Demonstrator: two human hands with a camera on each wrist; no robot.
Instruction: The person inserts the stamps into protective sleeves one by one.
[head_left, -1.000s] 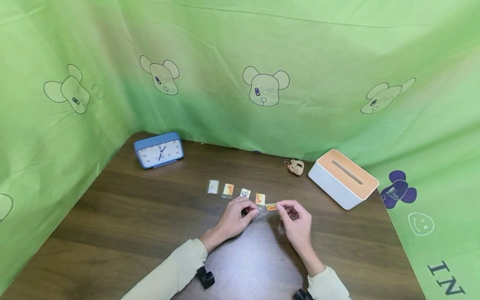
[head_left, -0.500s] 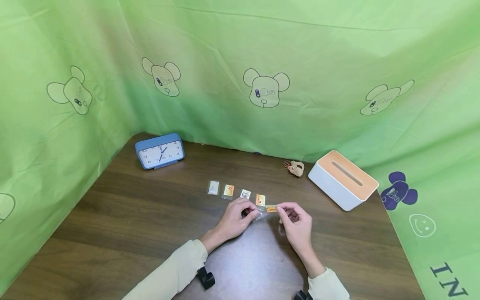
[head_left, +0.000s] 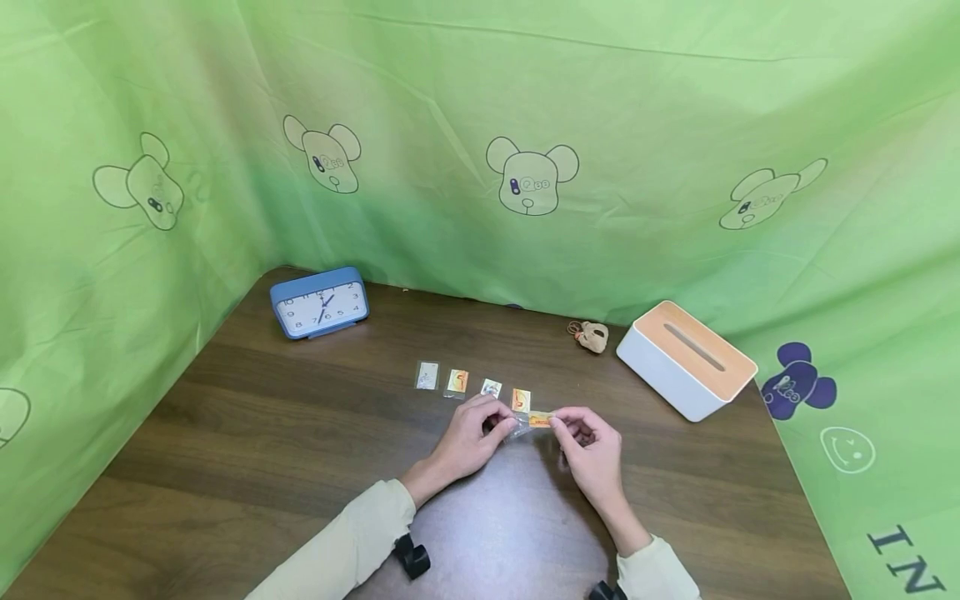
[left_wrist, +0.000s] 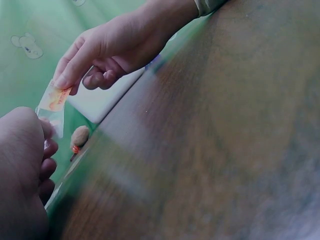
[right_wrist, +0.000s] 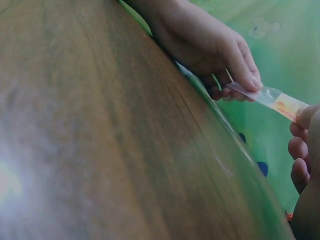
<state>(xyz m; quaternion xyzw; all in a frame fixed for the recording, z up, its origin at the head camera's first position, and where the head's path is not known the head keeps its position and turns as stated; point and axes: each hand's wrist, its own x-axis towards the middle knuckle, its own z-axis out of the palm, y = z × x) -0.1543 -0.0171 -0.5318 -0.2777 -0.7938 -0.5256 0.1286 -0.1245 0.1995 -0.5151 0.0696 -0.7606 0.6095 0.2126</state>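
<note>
My left hand (head_left: 468,435) pinches one end of a small clear plastic bag (right_wrist: 270,94) between thumb and forefinger. At its other end my right hand (head_left: 594,443) pinches an orange and yellow card (head_left: 539,420). The card lies at or within the bag's end; how far in, I cannot tell. Both hands hold these raised over the table. Just beyond them lie several small cards in clear bags: a pale one (head_left: 427,376), an orange one (head_left: 457,381), a third (head_left: 491,388) partly behind my left hand, and another orange one (head_left: 521,400).
On the brown wooden table (head_left: 225,467) a blue clock (head_left: 319,302) stands at the back left. A small beige pouch (head_left: 593,337) with a red cord and a white tissue box (head_left: 667,371) with a wood-toned lid sit at the back right. Green cloth (head_left: 420,100) hangs behind.
My right hand has tilted the card so more of its orange face shows, and it has shifted slightly left towards the left hand. The left hand stays nearly in place.
</note>
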